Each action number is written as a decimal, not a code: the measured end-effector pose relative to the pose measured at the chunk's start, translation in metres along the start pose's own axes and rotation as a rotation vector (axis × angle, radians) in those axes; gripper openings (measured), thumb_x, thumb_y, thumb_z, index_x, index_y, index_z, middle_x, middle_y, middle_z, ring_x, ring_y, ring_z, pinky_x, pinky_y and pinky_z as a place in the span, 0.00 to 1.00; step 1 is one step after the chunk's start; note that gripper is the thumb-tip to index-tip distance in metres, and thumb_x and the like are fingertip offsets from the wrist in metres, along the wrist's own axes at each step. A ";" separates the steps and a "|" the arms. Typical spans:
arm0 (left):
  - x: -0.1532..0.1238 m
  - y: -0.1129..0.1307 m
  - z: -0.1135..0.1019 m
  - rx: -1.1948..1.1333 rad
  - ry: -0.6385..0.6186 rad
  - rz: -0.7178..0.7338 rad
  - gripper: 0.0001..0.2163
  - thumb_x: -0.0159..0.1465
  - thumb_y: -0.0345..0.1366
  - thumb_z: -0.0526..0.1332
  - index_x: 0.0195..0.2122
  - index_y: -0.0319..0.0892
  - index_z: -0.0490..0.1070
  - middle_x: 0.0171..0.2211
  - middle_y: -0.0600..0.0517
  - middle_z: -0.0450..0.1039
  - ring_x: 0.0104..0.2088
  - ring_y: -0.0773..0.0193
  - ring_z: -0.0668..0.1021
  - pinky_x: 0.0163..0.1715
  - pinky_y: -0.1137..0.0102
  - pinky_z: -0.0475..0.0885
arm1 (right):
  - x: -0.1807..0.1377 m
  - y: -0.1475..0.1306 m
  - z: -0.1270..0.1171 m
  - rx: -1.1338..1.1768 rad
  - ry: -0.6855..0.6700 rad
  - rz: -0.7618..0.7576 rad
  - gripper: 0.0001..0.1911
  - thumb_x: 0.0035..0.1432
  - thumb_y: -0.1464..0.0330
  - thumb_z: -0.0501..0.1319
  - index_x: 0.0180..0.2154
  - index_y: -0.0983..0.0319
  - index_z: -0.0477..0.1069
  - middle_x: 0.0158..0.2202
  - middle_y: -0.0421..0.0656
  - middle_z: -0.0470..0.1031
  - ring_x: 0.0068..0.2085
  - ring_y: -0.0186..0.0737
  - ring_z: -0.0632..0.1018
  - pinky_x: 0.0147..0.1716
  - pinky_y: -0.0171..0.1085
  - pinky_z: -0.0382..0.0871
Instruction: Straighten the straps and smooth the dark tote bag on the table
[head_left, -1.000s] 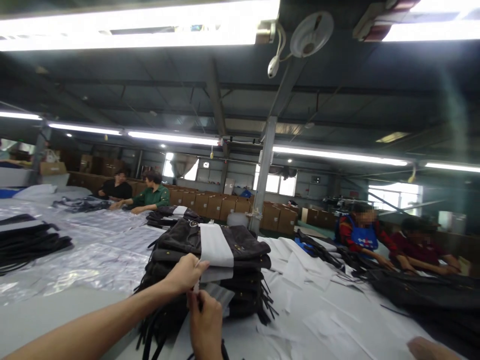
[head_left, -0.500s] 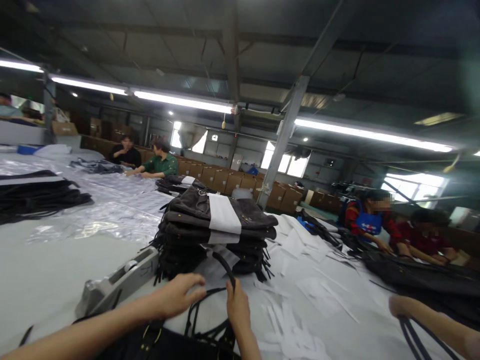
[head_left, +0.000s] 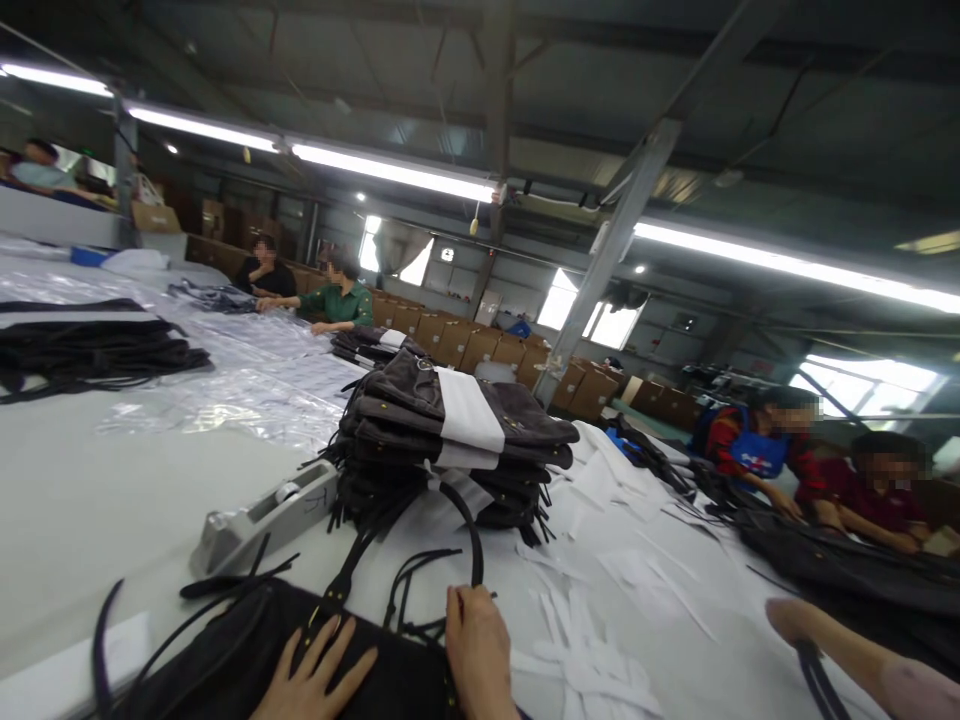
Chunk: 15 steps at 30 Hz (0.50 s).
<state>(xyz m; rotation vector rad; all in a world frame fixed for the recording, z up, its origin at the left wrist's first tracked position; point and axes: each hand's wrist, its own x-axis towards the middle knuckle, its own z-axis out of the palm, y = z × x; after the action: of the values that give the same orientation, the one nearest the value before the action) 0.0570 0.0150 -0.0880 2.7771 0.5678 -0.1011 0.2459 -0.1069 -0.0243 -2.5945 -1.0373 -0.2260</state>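
Bag [head_left: 255,650]: I see it lying flat just in front of the stack [head_left: 450,440], long axis running left to right.
Left hand [head_left: 315,675]: released, palm spread on the bag.
Right hand [head_left: 476,650]: clenched on the strap [head_left: 469,530].
Change: 0.5 s ago my left hand hovered curled; the bag was barely in view.

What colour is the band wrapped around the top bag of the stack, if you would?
White, on the band, clearest in the head view.
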 end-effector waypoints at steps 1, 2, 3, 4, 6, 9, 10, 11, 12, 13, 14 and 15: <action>0.001 -0.002 0.000 -0.030 -0.026 0.011 0.29 0.63 0.48 0.56 0.62 0.66 0.44 0.66 0.48 0.41 0.65 0.43 0.47 0.60 0.37 0.43 | -0.007 -0.004 0.008 -0.056 0.004 -0.025 0.24 0.66 0.64 0.43 0.31 0.61 0.75 0.33 0.51 0.77 0.35 0.48 0.79 0.34 0.43 0.70; 0.001 -0.004 0.000 -0.054 -0.043 0.022 0.29 0.63 0.49 0.56 0.62 0.66 0.43 0.66 0.48 0.40 0.65 0.43 0.46 0.59 0.36 0.43 | -0.014 -0.007 0.018 -0.104 0.015 -0.056 0.24 0.66 0.64 0.43 0.30 0.61 0.76 0.32 0.52 0.77 0.34 0.49 0.79 0.32 0.43 0.70; 0.002 -0.006 0.002 -0.071 -0.046 0.033 0.29 0.63 0.50 0.56 0.62 0.67 0.43 0.66 0.48 0.40 0.65 0.43 0.46 0.59 0.36 0.43 | -0.019 -0.010 0.029 -0.144 0.020 -0.093 0.24 0.65 0.64 0.44 0.30 0.61 0.77 0.31 0.53 0.78 0.34 0.50 0.79 0.32 0.44 0.70; 0.004 -0.008 0.006 -0.078 -0.034 0.042 0.29 0.63 0.50 0.55 0.62 0.67 0.43 0.66 0.47 0.41 0.65 0.42 0.47 0.59 0.35 0.43 | -0.023 -0.012 0.041 -0.180 0.012 -0.125 0.24 0.65 0.65 0.45 0.30 0.62 0.77 0.31 0.54 0.78 0.35 0.52 0.79 0.32 0.46 0.71; 0.008 -0.012 0.020 -0.064 0.010 0.062 0.28 0.63 0.52 0.54 0.62 0.68 0.43 0.66 0.47 0.43 0.65 0.41 0.50 0.58 0.34 0.47 | -0.026 -0.017 0.062 -0.252 -0.009 -0.149 0.22 0.64 0.66 0.47 0.32 0.64 0.78 0.33 0.56 0.78 0.39 0.57 0.79 0.35 0.50 0.71; 0.018 -0.021 0.051 0.029 0.236 0.060 0.26 0.65 0.51 0.54 0.62 0.69 0.44 0.65 0.48 0.51 0.63 0.40 0.57 0.56 0.34 0.55 | -0.019 -0.032 0.081 -0.296 -0.052 -0.099 0.19 0.63 0.67 0.48 0.38 0.66 0.77 0.38 0.57 0.78 0.44 0.60 0.77 0.41 0.55 0.70; 0.022 -0.025 0.061 0.073 0.332 0.071 0.26 0.65 0.50 0.54 0.62 0.69 0.44 0.64 0.48 0.54 0.62 0.41 0.60 0.55 0.36 0.59 | -0.015 -0.039 0.083 -0.288 -0.082 -0.061 0.18 0.63 0.67 0.50 0.41 0.67 0.76 0.39 0.57 0.78 0.45 0.60 0.77 0.42 0.56 0.69; 0.025 -0.029 0.069 0.114 0.413 0.099 0.26 0.66 0.48 0.54 0.62 0.69 0.44 0.63 0.49 0.57 0.61 0.42 0.64 0.54 0.39 0.64 | -0.011 -0.046 0.085 -0.272 -0.117 -0.021 0.17 0.62 0.67 0.51 0.44 0.68 0.75 0.40 0.57 0.78 0.45 0.60 0.77 0.43 0.56 0.69; 0.027 -0.034 0.074 0.151 0.470 0.143 0.26 0.66 0.47 0.54 0.62 0.68 0.42 0.62 0.49 0.60 0.59 0.44 0.67 0.52 0.43 0.68 | -0.007 -0.053 0.086 -0.244 -0.152 0.014 0.17 0.62 0.68 0.51 0.46 0.69 0.73 0.40 0.57 0.78 0.45 0.60 0.77 0.43 0.55 0.70; 0.029 -0.039 0.077 0.180 0.497 0.198 0.27 0.67 0.46 0.54 0.63 0.68 0.41 0.61 0.49 0.61 0.58 0.45 0.69 0.50 0.47 0.72 | -0.004 -0.060 0.087 -0.204 -0.177 0.036 0.19 0.62 0.69 0.51 0.49 0.71 0.71 0.40 0.58 0.78 0.46 0.59 0.77 0.44 0.54 0.70; 0.030 -0.043 0.077 0.203 0.507 0.249 0.28 0.67 0.44 0.54 0.64 0.67 0.39 0.60 0.49 0.62 0.56 0.47 0.71 0.48 0.51 0.74 | -0.001 -0.066 0.088 -0.152 -0.192 0.042 0.20 0.62 0.71 0.50 0.51 0.72 0.69 0.41 0.58 0.78 0.46 0.58 0.77 0.44 0.52 0.71; 0.030 -0.046 0.075 0.220 0.509 0.284 0.28 0.68 0.43 0.53 0.64 0.65 0.36 0.60 0.48 0.62 0.56 0.48 0.72 0.46 0.53 0.76 | 0.002 -0.071 0.089 -0.083 -0.192 0.038 0.21 0.62 0.72 0.48 0.53 0.73 0.68 0.42 0.59 0.77 0.47 0.57 0.77 0.45 0.50 0.71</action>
<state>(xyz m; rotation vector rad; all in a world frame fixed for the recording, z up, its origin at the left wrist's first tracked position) 0.0658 0.0437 -0.1765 3.0691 0.2754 0.6576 0.1999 -0.0252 -0.0887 -2.7515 -1.0610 -0.0098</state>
